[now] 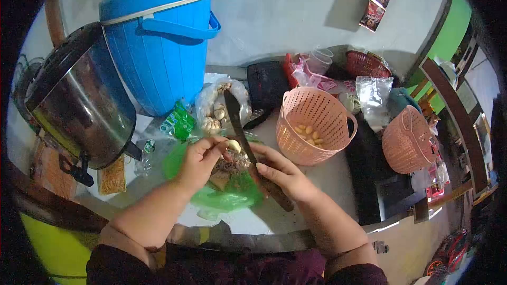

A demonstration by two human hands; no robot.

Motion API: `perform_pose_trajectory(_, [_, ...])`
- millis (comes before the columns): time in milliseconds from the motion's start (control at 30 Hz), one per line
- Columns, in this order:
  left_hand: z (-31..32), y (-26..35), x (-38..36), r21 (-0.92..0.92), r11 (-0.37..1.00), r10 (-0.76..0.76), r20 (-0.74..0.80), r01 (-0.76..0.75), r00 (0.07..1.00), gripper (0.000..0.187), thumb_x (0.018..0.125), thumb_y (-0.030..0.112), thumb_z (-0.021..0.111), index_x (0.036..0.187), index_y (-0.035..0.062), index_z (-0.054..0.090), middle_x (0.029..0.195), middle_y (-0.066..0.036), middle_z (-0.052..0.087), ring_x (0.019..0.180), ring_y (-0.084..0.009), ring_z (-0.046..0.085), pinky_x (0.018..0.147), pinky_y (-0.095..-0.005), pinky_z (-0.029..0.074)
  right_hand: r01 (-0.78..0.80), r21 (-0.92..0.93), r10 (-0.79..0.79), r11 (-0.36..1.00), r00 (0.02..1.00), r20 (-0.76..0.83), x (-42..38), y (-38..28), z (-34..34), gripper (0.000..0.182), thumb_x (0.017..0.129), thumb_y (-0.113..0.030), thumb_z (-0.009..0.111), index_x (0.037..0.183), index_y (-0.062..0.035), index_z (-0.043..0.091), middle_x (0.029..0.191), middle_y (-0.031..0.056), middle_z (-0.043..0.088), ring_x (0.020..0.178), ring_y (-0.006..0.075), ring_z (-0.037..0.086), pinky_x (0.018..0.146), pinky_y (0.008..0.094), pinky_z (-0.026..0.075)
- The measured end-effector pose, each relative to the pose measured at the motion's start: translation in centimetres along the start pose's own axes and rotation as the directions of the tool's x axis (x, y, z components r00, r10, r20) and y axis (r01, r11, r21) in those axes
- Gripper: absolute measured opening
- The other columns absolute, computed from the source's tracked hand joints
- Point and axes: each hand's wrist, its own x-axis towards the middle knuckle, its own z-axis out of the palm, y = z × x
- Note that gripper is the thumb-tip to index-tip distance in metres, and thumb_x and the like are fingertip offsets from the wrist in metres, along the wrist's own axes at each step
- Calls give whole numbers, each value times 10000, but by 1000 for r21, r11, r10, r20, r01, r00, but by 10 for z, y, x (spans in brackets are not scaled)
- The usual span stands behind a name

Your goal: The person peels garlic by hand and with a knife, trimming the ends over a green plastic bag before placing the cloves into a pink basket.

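A pale garlic clove (234, 146) is pinched between the fingertips of my left hand (204, 157). My right hand (279, 172) is wrapped round the handle of a dark-bladed knife (240, 126), whose blade points up and away from me. Below both hands lies a green plastic bag (232, 198) with peelings on it. Just beyond, a clear bag (242, 96) holds garlic bulbs (212, 125). To the right of the knife, a pink basket (301, 150) has several peeled cloves (308, 133) at its bottom.
At the back left stand a large blue lidded bucket (158, 63) and a steel pot (87, 105). A second pink basket (405, 145) is on the right. A green packet (178, 120), a black pouch (265, 85) and a red basket (365, 64) sit farther back.
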Motion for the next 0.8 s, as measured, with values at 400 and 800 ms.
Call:
perform_pose_trajectory(400, [-4, -9, 1, 6, 1000, 6, 65, -7, 998, 136, 958, 44, 527, 1038, -17, 618, 946, -39, 643, 811, -120, 595, 770, -273, 484, -67, 192, 64, 979, 998, 19, -3, -6, 1, 434, 1000, -215, 486, 1392, -76, 363, 919, 25, 529, 746, 78, 508, 556, 216, 422])
perform_pose_trajectory(800, [-1, -4, 0, 77, 997, 2, 51, -6, 999, 159, 961, 72, 544, 1070, -17, 617, 938, -21, 644, 845, -96, 605, 767, -249, 496, -57, 163, 57, 985, 998, 8, -2, -3, -2, 395, 1005, -208, 474, 1372, -88, 389, 920, 9, 539, 735, 69, 516, 547, 216, 417])
